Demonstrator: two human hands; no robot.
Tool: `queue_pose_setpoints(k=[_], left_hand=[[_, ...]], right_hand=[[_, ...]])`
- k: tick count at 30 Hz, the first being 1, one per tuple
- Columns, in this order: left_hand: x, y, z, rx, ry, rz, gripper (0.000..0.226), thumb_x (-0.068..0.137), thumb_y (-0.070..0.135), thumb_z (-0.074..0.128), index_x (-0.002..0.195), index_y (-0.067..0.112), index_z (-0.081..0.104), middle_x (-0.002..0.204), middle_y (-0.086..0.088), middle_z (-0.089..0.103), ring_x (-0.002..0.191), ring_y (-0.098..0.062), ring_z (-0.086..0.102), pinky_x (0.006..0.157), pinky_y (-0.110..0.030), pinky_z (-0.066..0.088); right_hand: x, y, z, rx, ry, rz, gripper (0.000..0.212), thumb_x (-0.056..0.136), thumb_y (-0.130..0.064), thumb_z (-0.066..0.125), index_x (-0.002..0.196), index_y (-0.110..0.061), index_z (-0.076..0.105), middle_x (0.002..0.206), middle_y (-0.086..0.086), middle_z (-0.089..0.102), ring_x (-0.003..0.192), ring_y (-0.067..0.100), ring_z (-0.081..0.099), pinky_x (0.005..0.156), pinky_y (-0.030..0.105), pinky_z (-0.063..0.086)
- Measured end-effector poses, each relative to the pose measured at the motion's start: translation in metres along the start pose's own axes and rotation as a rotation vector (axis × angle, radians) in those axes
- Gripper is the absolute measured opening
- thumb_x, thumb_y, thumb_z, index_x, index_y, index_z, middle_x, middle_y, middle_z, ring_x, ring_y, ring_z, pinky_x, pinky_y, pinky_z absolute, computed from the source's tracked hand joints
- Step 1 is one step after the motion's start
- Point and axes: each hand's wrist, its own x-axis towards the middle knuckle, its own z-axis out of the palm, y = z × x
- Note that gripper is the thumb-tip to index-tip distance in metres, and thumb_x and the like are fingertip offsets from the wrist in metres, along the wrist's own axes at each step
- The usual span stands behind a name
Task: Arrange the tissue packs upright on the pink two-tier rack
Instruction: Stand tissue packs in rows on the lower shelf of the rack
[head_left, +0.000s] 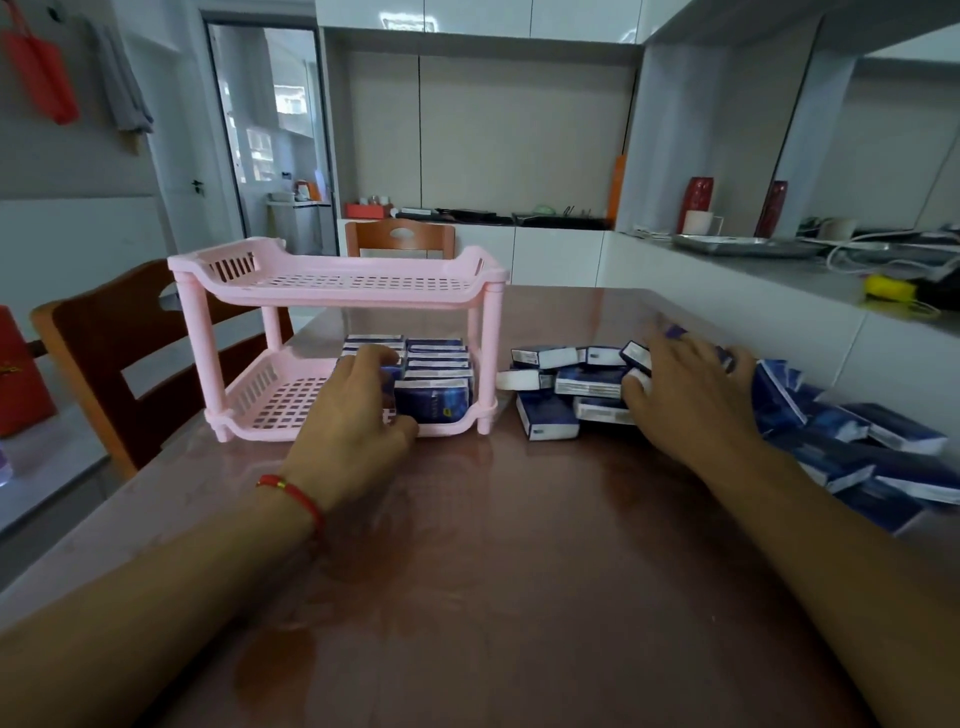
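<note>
Item: pink two-tier rack (337, 283), standing on the reddish-brown counter (493, 545), left of centre. Upper tier bare. Lower tier holds a block of blue tissue packs (435, 358) set upright in rows, filling the right half; the left half of the slatted floor shows bare.

Item: left hand (358, 415), a red cord bracelet (293, 496) at the wrist. It reaches into the lower tier from the front, fingers curled round one blue pack (390, 375) at the left edge of the standing block, thumb at the front rim of the tier.

Item: loose heap of tissue packs (571, 389), on the counter just right of the rack, lying flat and tilted in no order, spreading toward the counter's right edge; further packs (893, 431) lie beyond the right wrist.

Item: right hand (691, 395), palm down on the heap, fingers spread and bent over several packs. Whether they grip any one pack cannot be told; motion blur softens the fingertips.

Item: two wooden chairs (104, 353), one left of the counter, one behind the rack.

Item: white sideboard (727, 291) along the right, bearing a metal tray (743, 245) and a white mug (698, 222).
</note>
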Motion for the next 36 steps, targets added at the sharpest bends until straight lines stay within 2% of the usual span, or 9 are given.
queue_pose_setpoints(k=[9, 12, 14, 16, 22, 25, 28, 32, 36], left_hand=[[-0.015, 0.027, -0.003, 0.156, 0.079, 0.385, 0.030, 0.074, 0.005, 0.067, 0.102, 0.016, 0.066, 0.103, -0.003, 0.059, 0.092, -0.021, 0.056, 0.079, -0.037, 0.052], [-0.023, 0.044, 0.001, -0.035, 0.013, 0.448, 0.025, 0.080, 0.012, 0.063, 0.103, 0.019, 0.067, 0.097, 0.005, 0.061, 0.084, -0.010, 0.059, 0.075, -0.030, 0.053], [-0.028, 0.053, 0.004, -0.178, -0.012, 0.393, 0.026, 0.086, 0.011, 0.068, 0.111, 0.020, 0.066, 0.100, 0.008, 0.065, 0.085, -0.009, 0.063, 0.076, -0.023, 0.053], [-0.032, 0.063, 0.003, -0.390, -0.083, 0.217, 0.032, 0.090, 0.016, 0.072, 0.119, 0.023, 0.062, 0.106, 0.007, 0.066, 0.085, -0.012, 0.068, 0.074, -0.022, 0.057], [-0.033, 0.067, 0.007, -0.697, -0.225, 0.050, 0.045, 0.088, 0.020, 0.071, 0.131, 0.023, 0.058, 0.106, -0.002, 0.073, 0.086, -0.016, 0.075, 0.070, -0.026, 0.062], [-0.029, 0.060, 0.009, -0.720, -0.184, -0.052, 0.033, 0.088, 0.006, 0.072, 0.118, 0.017, 0.065, 0.094, -0.011, 0.076, 0.083, -0.023, 0.075, 0.065, -0.021, 0.060], [-0.027, 0.055, 0.008, -0.735, -0.186, -0.161, 0.025, 0.087, 0.004, 0.073, 0.108, 0.014, 0.062, 0.092, -0.011, 0.077, 0.080, -0.024, 0.076, 0.064, -0.024, 0.061], [-0.026, 0.052, 0.008, -0.693, -0.206, -0.222, 0.027, 0.087, 0.005, 0.073, 0.108, 0.009, 0.056, 0.098, -0.008, 0.074, 0.078, -0.016, 0.074, 0.059, -0.021, 0.059], [-0.024, 0.051, 0.007, -0.674, -0.197, -0.219, 0.029, 0.088, 0.005, 0.073, 0.108, 0.008, 0.052, 0.098, -0.003, 0.072, 0.073, -0.007, 0.073, 0.056, -0.020, 0.058]], right_hand=[[0.002, -0.002, -0.006, 0.191, 0.094, 0.011, 0.016, 0.092, -0.039, 0.062, 0.106, -0.031, 0.066, 0.108, 0.000, 0.062, 0.103, 0.025, 0.056, 0.093, 0.045, 0.032], [0.003, -0.007, -0.023, 0.613, 0.266, -0.034, 0.009, 0.091, -0.027, 0.061, 0.090, -0.021, 0.069, 0.083, -0.001, 0.067, 0.078, 0.020, 0.061, 0.070, 0.034, 0.044], [-0.002, -0.021, -0.042, 1.121, 0.068, -0.018, 0.013, 0.095, -0.023, 0.063, 0.101, -0.017, 0.072, 0.087, -0.001, 0.074, 0.079, 0.016, 0.070, 0.068, 0.032, 0.054], [-0.012, -0.033, -0.052, 1.307, -0.241, -0.105, 0.022, 0.099, -0.028, 0.059, 0.118, -0.022, 0.068, 0.094, -0.002, 0.076, 0.085, 0.016, 0.074, 0.068, 0.033, 0.059], [-0.032, -0.054, -0.052, 1.242, -0.554, -0.405, 0.027, 0.095, -0.031, 0.060, 0.121, -0.023, 0.062, 0.086, 0.008, 0.076, 0.059, 0.030, 0.071, 0.039, 0.034, 0.052], [-0.017, -0.035, -0.044, 1.068, -0.338, -0.229, 0.027, 0.092, -0.045, 0.062, 0.105, -0.023, 0.071, 0.082, -0.002, 0.074, 0.063, 0.019, 0.070, 0.053, 0.034, 0.054], [0.003, 0.003, -0.029, 0.418, -0.054, -0.220, 0.030, 0.088, -0.051, 0.064, 0.103, -0.027, 0.072, 0.088, -0.011, 0.068, 0.078, 0.010, 0.063, 0.074, 0.037, 0.057], [0.004, 0.011, -0.011, -0.004, -0.293, -0.279, 0.049, 0.082, -0.054, 0.067, 0.122, -0.026, 0.062, 0.117, 0.001, 0.057, 0.108, 0.022, 0.053, 0.086, 0.043, 0.050], [0.005, 0.009, -0.015, 0.058, -0.303, -0.271, 0.041, 0.083, -0.027, 0.072, 0.122, -0.028, 0.061, 0.121, 0.000, 0.059, 0.109, 0.022, 0.056, 0.093, 0.043, 0.046]])
